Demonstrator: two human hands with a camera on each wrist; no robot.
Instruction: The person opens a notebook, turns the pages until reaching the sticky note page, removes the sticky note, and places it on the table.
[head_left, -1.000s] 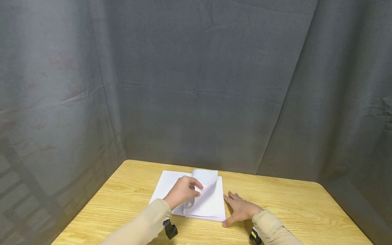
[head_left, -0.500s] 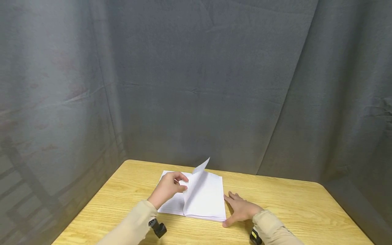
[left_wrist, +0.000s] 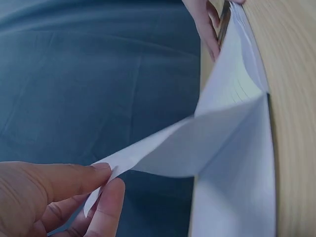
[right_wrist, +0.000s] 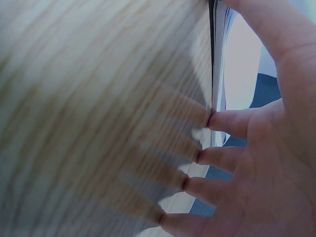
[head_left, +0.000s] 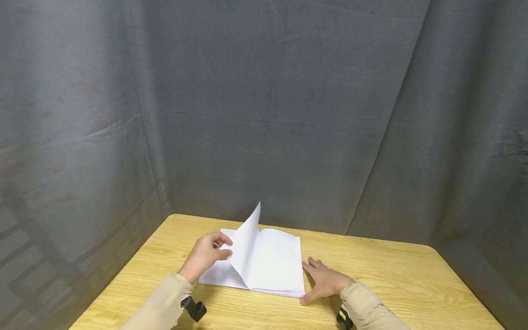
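An open notebook (head_left: 278, 266) with white ruled pages lies on the wooden table. Between thumb and fingers, my left hand (head_left: 205, 255) pinches the edge of a raised page (head_left: 246, 245), which stands up from the spine and leans left. The left wrist view shows the page (left_wrist: 173, 145) bent between the thumb and fingertips of that hand (left_wrist: 64, 197). My right hand (head_left: 326, 282) lies spread at the notebook's right edge, its thumb by the near corner. In the right wrist view, the fingertips of this hand (right_wrist: 266, 148) touch the table along the page block.
The light wooden table (head_left: 392, 284) extends to both sides of the notebook. Grey cloth (head_left: 264, 114) hangs behind the table and at its sides. Each wrist carries a small black camera, such as the left one (head_left: 194, 308).
My left hand has moved left, drawing the pinched page from over the right side across the spine toward the left. My right hand has stayed in place.
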